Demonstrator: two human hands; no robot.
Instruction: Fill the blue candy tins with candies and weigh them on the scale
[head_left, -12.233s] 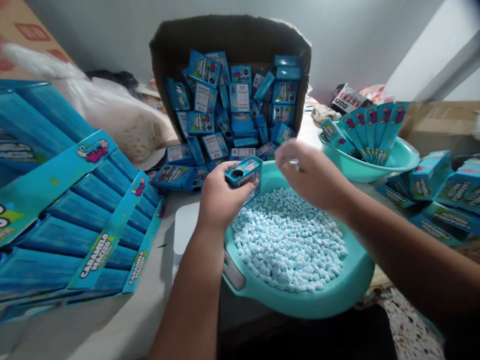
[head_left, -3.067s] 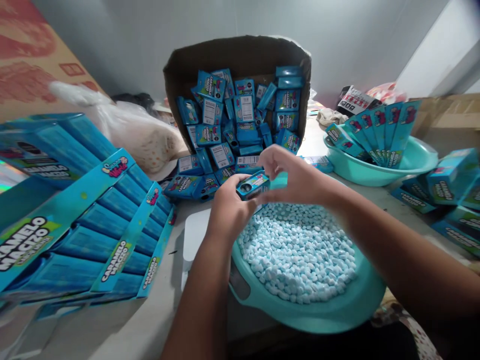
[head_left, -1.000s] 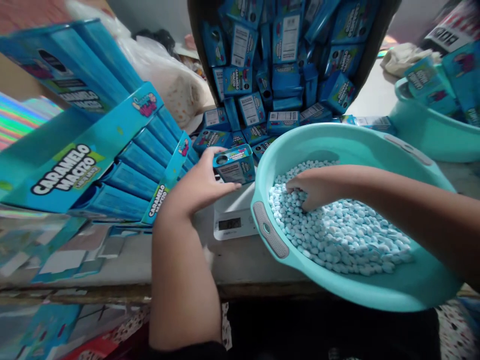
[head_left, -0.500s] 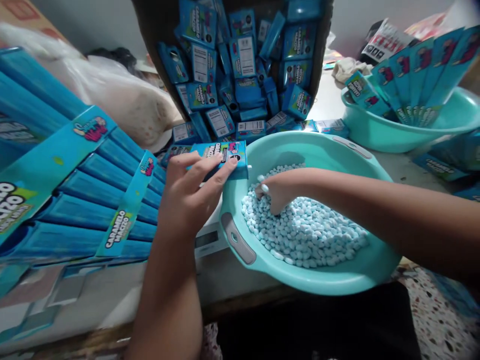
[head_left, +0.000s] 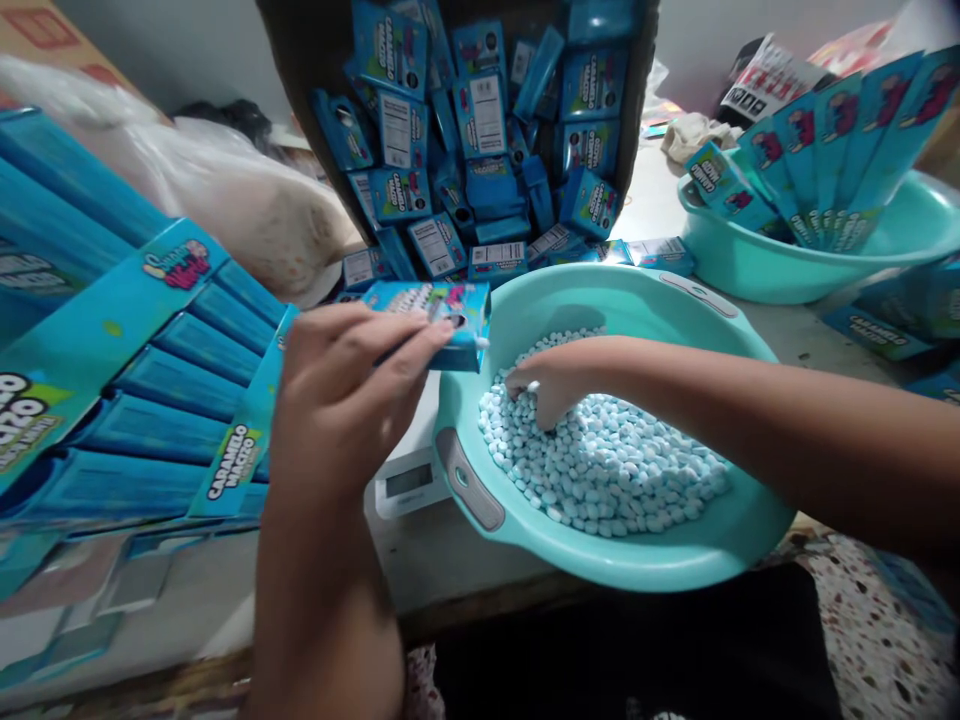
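Observation:
Over the left rim of the turquoise bowl (head_left: 600,570), my left hand (head_left: 345,385) is closed around a small blue candy box (head_left: 457,325), holding it nearly flat. A pale piece shows at the box's right end. Inside the bowl lies a heap of small pale-blue candies (head_left: 622,470). My right hand (head_left: 551,380) reaches into the heap's left side with fingers curled round some candies; the fingertips are buried. Beneath the box and bowl edge, a white scale (head_left: 409,482) shows its display.
A carton (head_left: 643,110) full of blue candy boxes stands behind the bowl. At left are bundled blue cartons (head_left: 150,390) and a plastic bag (head_left: 225,190). A second turquoise bowl (head_left: 795,275) holding flat boxes stands at right, with more boxes (head_left: 877,332) beside it.
My left hand has moved left and tilted with the candy box, baring more of the scale. My right hand stays in the candies, almost in the same spot.

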